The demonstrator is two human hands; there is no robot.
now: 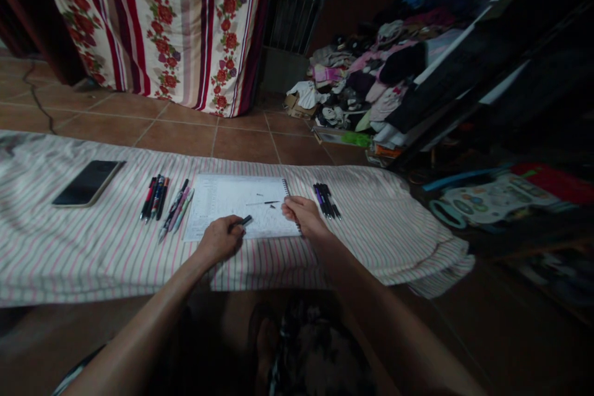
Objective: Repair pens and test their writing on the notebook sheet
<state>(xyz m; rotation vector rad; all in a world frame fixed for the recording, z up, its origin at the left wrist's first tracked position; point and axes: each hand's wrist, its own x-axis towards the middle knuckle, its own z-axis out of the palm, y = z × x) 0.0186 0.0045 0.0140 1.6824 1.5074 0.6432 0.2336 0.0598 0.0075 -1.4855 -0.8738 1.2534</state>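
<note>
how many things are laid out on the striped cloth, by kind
phones: 1, the phone
notebooks: 1, the notebook
pen groups lying on the striped cloth: 3, the left group, the middle group, the right group
pens held: 1, the dark pen in the left hand
total: 6

Notebook (241,204) writing too small

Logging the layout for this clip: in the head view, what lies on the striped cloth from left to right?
Phone → dark pens → pastel pens → left hand with a pen → notebook → right hand → pens.
</note>
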